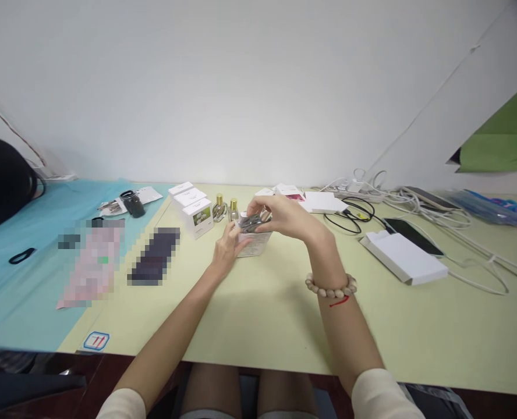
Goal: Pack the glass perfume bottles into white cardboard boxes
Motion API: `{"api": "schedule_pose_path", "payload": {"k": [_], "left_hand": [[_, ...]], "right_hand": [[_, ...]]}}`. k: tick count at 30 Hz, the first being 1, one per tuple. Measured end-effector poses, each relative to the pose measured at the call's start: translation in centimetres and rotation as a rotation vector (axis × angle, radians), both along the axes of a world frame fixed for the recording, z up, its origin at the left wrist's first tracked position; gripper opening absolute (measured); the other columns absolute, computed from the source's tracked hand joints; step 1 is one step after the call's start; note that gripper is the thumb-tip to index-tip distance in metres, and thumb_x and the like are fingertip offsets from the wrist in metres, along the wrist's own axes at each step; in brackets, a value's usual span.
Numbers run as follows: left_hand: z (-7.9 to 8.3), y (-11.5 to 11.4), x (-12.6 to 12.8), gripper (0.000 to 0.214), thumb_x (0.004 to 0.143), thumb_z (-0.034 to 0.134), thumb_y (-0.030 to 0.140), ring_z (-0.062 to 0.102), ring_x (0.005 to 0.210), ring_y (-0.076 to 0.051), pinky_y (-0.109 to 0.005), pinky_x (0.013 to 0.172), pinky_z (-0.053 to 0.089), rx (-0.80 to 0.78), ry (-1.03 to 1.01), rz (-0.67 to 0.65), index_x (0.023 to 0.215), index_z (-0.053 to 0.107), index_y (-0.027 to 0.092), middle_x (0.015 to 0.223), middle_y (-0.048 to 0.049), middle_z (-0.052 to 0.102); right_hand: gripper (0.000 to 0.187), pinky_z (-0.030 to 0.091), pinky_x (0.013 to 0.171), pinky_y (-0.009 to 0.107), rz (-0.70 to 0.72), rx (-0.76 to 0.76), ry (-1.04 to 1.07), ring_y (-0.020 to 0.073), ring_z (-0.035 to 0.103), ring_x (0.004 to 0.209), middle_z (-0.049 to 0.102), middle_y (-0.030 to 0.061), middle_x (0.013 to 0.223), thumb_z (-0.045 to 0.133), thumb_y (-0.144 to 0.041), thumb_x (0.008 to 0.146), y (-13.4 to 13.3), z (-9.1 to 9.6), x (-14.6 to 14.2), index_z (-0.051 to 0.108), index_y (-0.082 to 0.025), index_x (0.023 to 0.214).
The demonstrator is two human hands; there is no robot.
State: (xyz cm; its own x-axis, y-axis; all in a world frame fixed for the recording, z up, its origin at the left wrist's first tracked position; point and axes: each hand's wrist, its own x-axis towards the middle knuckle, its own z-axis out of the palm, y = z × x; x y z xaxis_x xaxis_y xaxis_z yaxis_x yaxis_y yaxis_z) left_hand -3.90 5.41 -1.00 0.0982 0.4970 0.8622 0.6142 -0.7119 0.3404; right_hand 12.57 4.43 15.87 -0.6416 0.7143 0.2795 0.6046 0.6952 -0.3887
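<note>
My left hand (227, 249) is closed around the side of a small white box (252, 247) with printed text on its front. The box stands on the table, partly covered by my fingers. My right hand (284, 216) pinches a shiny, dark and clear item (255, 222) at the top of the box, its thumb and fingers on either side. I cannot make out what kind of item it is. Just behind and left of the box stand two small glass bottles with gold caps, one bottle (219, 210) beside the other bottle (233, 212).
White boxes (193, 212) stand in a row to the left. Right of my hands lie a flat white box (404, 257), a phone (413, 235), black cable (358, 216) and white cables (437, 218). A dark jar (133, 205) is on the blue cloth (27, 302).
</note>
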Motion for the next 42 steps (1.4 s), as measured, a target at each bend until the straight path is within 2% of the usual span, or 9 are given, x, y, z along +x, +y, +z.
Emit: {"api": "schedule_pose_path", "payload": {"k": [5, 9, 13, 18, 23, 28, 34, 42], "left_hand": [[-0.2, 0.0, 0.0, 0.024, 0.086, 0.045, 0.031, 0.056, 0.074, -0.01, -0.022, 0.059, 0.047, -0.087, -0.064, -0.038, 0.107, 0.035, 0.023, 0.098, -0.0047, 0.052], [-0.2, -0.1, 0.1, 0.018, 0.088, 0.041, 0.03, 0.052, 0.068, -0.009, -0.022, 0.06, 0.045, -0.129, -0.098, -0.021, 0.104, 0.037, 0.023, 0.091, -0.0019, 0.051], [0.1, -0.3, 0.1, 0.017, 0.09, 0.036, 0.029, 0.051, 0.064, -0.009, -0.021, 0.057, 0.043, -0.139, -0.116, -0.014, 0.105, 0.037, 0.022, 0.089, -0.0016, 0.051], [0.4, -0.4, -0.1, 0.012, 0.09, 0.035, 0.025, 0.054, 0.083, -0.012, -0.022, 0.065, 0.044, -0.107, -0.061, -0.065, 0.1, 0.041, 0.022, 0.101, -0.0055, 0.052], [0.7, -0.6, -0.3, 0.012, 0.089, 0.035, 0.018, 0.051, 0.101, -0.015, -0.027, 0.075, 0.044, -0.005, 0.011, -0.094, 0.098, 0.042, 0.021, 0.114, -0.0098, 0.047], [0.8, -0.7, 0.2, 0.014, 0.09, 0.033, 0.019, 0.048, 0.109, -0.016, -0.031, 0.082, 0.044, -0.03, -0.023, -0.137, 0.1, 0.042, 0.021, 0.118, -0.0105, 0.047], [0.5, -0.3, 0.5, 0.013, 0.091, 0.033, 0.025, 0.054, 0.094, -0.015, -0.03, 0.077, 0.045, -0.157, -0.21, -0.067, 0.095, 0.044, 0.021, 0.103, -0.0072, 0.053], [0.5, -0.1, 0.5, 0.014, 0.091, 0.035, 0.029, 0.053, 0.087, -0.014, -0.027, 0.073, 0.044, -0.193, -0.259, -0.068, 0.097, 0.044, 0.021, 0.096, -0.0052, 0.054]], "right_hand": [[0.041, 0.039, 0.062, 0.025, 0.032, -0.052, 0.142, 0.0159, 0.055, 0.079, 0.063, 0.0013, 0.088, 0.07, -0.022, 0.062, 1.8, -1.2, -0.1, 0.053, -0.021, 0.1], [0.036, 0.041, 0.062, 0.026, 0.071, -0.072, 0.161, 0.0173, 0.056, 0.08, 0.064, 0.0022, 0.089, 0.071, -0.024, 0.062, 2.5, -1.9, -0.2, 0.056, -0.021, 0.095], [0.048, 0.042, 0.058, 0.026, 0.055, -0.125, 0.221, 0.0162, 0.058, 0.072, 0.064, 0.0018, 0.087, 0.072, -0.025, 0.061, 2.5, -2.1, -0.1, 0.051, -0.022, 0.104], [0.061, 0.044, 0.056, 0.025, 0.09, -0.211, 0.256, 0.0146, 0.059, 0.067, 0.064, 0.0013, 0.087, 0.072, -0.025, 0.06, 2.1, -1.8, 0.1, 0.043, -0.024, 0.114], [0.074, 0.045, 0.063, 0.026, 0.106, -0.19, 0.26, 0.0155, 0.059, 0.076, 0.063, 0.0013, 0.085, 0.071, -0.021, 0.061, 1.4, -1.2, 0.3, 0.034, -0.025, 0.125], [0.069, 0.042, 0.061, 0.024, 0.085, -0.178, 0.191, 0.0138, 0.057, 0.072, 0.06, -0.0001, 0.084, 0.071, -0.021, 0.06, 1.4, -1.3, 0.1, 0.039, -0.025, 0.12], [0.038, 0.035, 0.062, 0.023, 0.03, 0.027, 0.093, 0.0124, 0.052, 0.07, 0.059, -0.0005, 0.079, 0.071, -0.02, 0.062, 2.6, -2.9, -1.3, 0.057, -0.019, 0.097], [0.025, 0.034, 0.07, 0.026, -0.008, -0.005, -0.051, 0.015, 0.055, 0.079, 0.065, 0.0035, 0.086, 0.06, -0.029, 0.076, 2.9, -3.8, -1.3, 0.061, -0.019, 0.099]]}}
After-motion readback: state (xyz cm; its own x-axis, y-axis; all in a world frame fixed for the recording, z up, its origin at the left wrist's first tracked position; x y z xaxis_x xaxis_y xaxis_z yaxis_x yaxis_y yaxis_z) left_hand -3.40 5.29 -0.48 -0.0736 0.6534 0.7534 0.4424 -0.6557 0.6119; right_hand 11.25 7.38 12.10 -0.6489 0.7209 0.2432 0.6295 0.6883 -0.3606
